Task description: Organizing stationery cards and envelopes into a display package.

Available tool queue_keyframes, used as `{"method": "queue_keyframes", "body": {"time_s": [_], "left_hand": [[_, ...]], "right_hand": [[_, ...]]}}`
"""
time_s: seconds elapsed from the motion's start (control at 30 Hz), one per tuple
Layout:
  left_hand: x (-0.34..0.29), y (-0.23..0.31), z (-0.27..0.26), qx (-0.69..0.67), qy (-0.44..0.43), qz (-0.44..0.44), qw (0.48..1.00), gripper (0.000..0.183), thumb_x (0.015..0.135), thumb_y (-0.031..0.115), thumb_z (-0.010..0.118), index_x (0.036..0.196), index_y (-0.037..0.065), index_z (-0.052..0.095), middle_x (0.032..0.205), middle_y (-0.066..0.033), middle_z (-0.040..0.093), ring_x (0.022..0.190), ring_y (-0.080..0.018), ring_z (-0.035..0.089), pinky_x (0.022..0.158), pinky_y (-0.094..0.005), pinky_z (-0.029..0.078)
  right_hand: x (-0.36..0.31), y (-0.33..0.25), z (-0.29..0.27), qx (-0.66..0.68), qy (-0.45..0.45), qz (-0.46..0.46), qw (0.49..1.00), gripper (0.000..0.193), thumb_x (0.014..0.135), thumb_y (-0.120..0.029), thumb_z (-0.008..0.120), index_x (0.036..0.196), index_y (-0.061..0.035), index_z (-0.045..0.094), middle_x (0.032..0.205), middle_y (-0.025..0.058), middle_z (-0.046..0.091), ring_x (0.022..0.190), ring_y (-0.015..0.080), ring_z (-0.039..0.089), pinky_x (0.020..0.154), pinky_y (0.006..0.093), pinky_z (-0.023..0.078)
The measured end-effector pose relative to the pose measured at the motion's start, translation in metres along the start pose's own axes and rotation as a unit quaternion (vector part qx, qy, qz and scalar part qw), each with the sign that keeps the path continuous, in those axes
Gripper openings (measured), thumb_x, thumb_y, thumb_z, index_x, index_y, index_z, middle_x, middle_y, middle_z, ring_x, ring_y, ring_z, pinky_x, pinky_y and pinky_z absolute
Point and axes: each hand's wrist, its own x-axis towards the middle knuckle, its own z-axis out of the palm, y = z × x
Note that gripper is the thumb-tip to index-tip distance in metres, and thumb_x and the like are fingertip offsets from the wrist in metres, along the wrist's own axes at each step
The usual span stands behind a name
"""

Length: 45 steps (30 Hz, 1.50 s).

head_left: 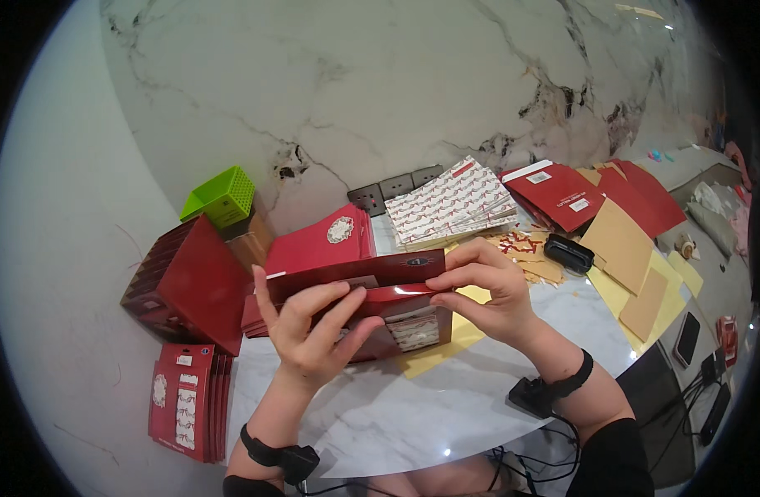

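Note:
A dark red cardboard box (pixel 396 267) with a patterned window in its front stands upright above the table, its back panel rising behind the glossy flap (pixel 400 291). At the box's top edge, my left hand (pixel 309 335) grips the flap between thumb and fingers, with one finger raised. My right hand (pixel 496 294) pinches the right end of that flap between thumb and fingers. The lower left part of the box is hidden behind my left hand.
Flat red packages (pixel 313 244) and patterned white sheets (pixel 454 203) lie behind. A green basket (pixel 222 197) tops a carton beside a large red box (pixel 193 282). Finished-looking red packages (pixel 181 402) stand at left. A black case (pixel 569 253) and tan cards (pixel 618 248) lie right.

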Motion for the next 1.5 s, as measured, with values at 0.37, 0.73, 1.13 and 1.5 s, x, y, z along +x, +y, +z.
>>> {"method": "queue_keyframes", "body": {"time_s": [0.37, 0.73, 1.13, 1.5], "left_hand": [[-0.003, -0.008, -0.002, 0.024, -0.026, -0.019, 0.999, 0.036, 0.063, 0.036, 0.086, 0.092, 0.017, 0.075, 0.079, 0.0081, 0.061, 0.084, -0.0137, 0.055, 0.119, -0.0585, 0.011], [-0.026, -0.03, -0.024, 0.049, -0.033, -0.033, 0.998, 0.05, 0.065, 0.047, 0.084, 0.103, 0.019, 0.07, 0.101, 0.0058, 0.062, 0.097, -0.0174, 0.055, 0.116, -0.0654, 0.001], [-0.022, -0.033, -0.028, 0.037, -0.059, -0.003, 0.998, 0.056, 0.063, 0.044, 0.087, 0.107, 0.013, 0.068, 0.11, -0.0024, 0.057, 0.107, -0.0234, 0.05, 0.118, -0.061, 0.013], [-0.063, -0.033, -0.004, -0.499, 0.023, -0.328, 0.802, 0.052, 0.076, -0.004, 0.078, 0.119, 0.006, 0.05, 0.142, -0.0078, 0.035, 0.111, -0.0186, 0.061, 0.093, -0.0333, 0.052]], "right_hand": [[0.001, -0.001, 0.001, -0.021, -0.001, 0.001, 1.0, 0.021, 0.076, -0.002, 0.079, 0.096, -0.0062, 0.075, 0.098, 0.005, 0.063, 0.09, 0.016, 0.061, 0.075, 0.0282, 0.051], [0.0, -0.001, 0.0, -0.007, 0.007, 0.012, 1.0, 0.022, 0.074, -0.001, 0.08, 0.094, -0.0077, 0.075, 0.096, 0.004, 0.063, 0.088, 0.0156, 0.061, 0.074, 0.0272, 0.05], [-0.002, 0.003, 0.001, -0.025, 0.021, 0.017, 0.999, 0.022, 0.072, -0.001, 0.08, 0.093, -0.0071, 0.076, 0.093, 0.0043, 0.061, 0.087, 0.0161, 0.059, 0.073, 0.0275, 0.048], [0.006, -0.013, 0.013, -0.145, 0.092, -0.072, 0.983, 0.031, 0.07, 0.0, 0.08, 0.097, -0.0128, 0.073, 0.113, 0.0043, 0.056, 0.105, 0.0223, 0.054, 0.089, 0.0369, 0.049]]}}
